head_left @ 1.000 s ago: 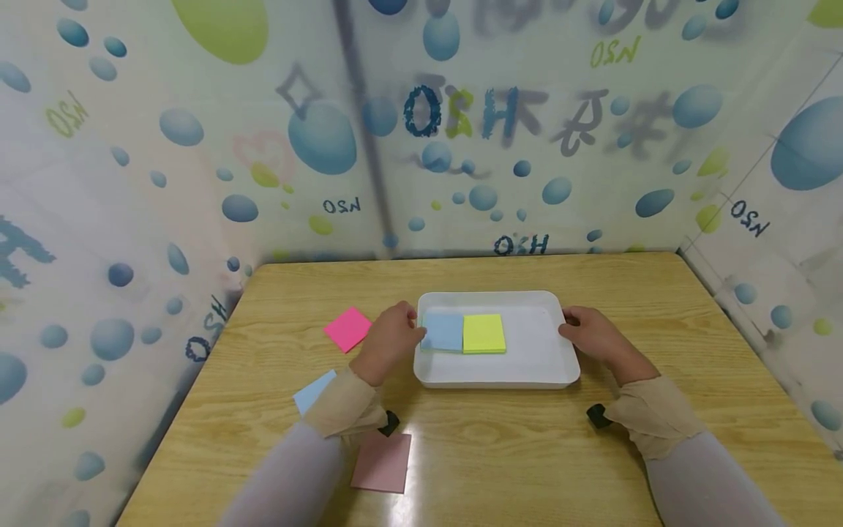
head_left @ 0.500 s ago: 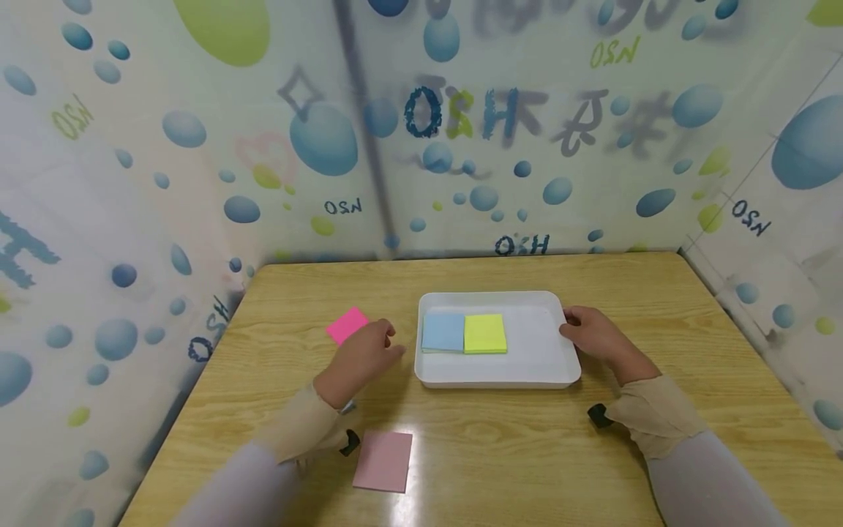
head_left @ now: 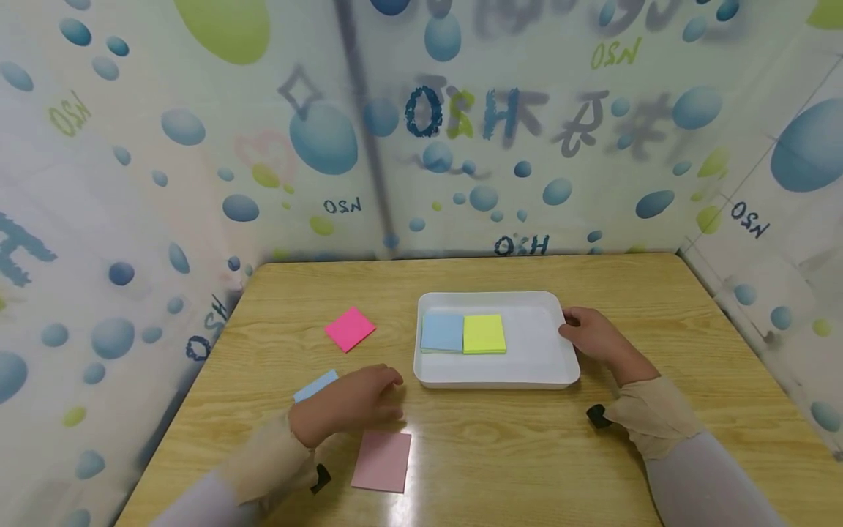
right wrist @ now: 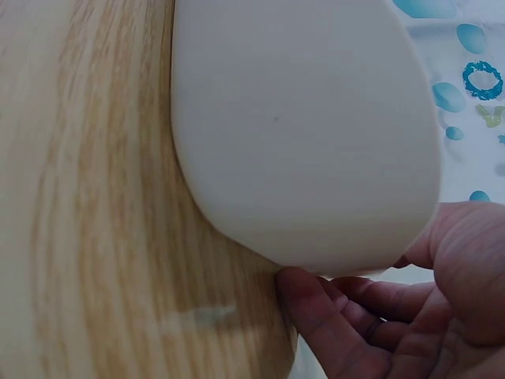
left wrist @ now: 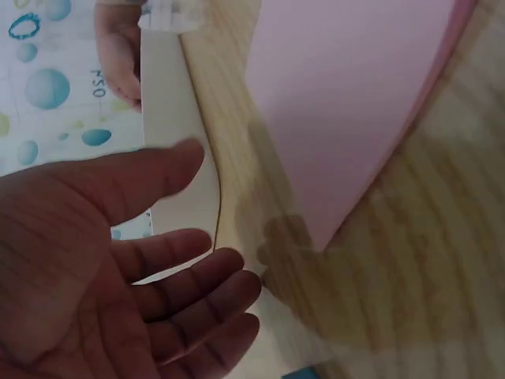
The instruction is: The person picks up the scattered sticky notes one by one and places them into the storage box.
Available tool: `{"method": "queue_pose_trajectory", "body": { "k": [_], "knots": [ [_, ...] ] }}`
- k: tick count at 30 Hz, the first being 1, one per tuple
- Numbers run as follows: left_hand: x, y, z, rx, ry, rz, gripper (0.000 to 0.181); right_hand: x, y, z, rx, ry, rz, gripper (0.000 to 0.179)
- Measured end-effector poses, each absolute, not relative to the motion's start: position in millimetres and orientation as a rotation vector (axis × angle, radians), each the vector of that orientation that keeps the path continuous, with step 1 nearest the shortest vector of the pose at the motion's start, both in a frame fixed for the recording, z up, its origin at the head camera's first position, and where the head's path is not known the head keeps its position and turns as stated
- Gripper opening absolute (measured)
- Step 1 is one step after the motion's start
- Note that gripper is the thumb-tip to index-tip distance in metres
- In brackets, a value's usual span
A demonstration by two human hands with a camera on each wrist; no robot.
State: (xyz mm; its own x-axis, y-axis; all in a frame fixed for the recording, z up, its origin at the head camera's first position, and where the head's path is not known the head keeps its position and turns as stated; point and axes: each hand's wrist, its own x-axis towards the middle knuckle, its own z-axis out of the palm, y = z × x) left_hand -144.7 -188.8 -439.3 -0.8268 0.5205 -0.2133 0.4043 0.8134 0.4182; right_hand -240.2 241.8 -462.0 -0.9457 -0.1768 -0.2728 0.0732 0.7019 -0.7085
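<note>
My left hand (head_left: pixel 352 402) hovers over the table with its fingers loosely spread and nothing in them. Just below it in the head view lies a dusty pink sticky-note pad (head_left: pixel 382 463), large in the left wrist view (left wrist: pixel 347 95). A light blue sticky note (head_left: pixel 316 384) is partly hidden behind that hand. At the white tray's (head_left: pixel 536 344) right end, my right hand (head_left: pixel 598 340) pinches the rim, thumb over it and fingers against the outer wall. Inside the tray, a blue pad (head_left: pixel 443 332) lies to the left of a yellow pad (head_left: pixel 484 334).
A bright pink sticky-note pad (head_left: pixel 350 329) lies turned at an angle, left of the tray. The wooden table (head_left: pixel 658 293) meets a printed curtain (head_left: pixel 566 161) at the back, with more of it at both sides.
My left hand has come off the tray's left end and moved down and left toward the dusty pink pad, uncovering the bright pink pad. The right hand keeps its hold on the tray.
</note>
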Motion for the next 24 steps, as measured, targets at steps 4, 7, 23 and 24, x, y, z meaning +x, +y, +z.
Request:
{"method": "queue_pose_trajectory", "body": {
  "k": [4, 7, 23, 24],
  "knots": [
    [-133.6, -190.3, -438.5, 0.796, 2.638, 0.449, 0.052, -240.8, 243.2, -462.9, -0.074, 2.592, -1.102, 0.056],
    [-125.5, -190.7, -436.3, 0.822, 2.623, 0.43, 0.055, -241.2, 244.1, -463.8, -0.075, 2.595, -1.106, 0.056],
    [-103.5, -188.9, -430.1, 0.932, 2.55, 0.318, 0.074, -242.1, 244.9, -466.4, -0.088, 2.611, -1.096, 0.056],
    [-102.6, -188.5, -429.6, 0.941, 2.554, 0.304, 0.075, -242.0, 244.8, -466.3, -0.085, 2.61, -1.094, 0.057]
  ]
}}
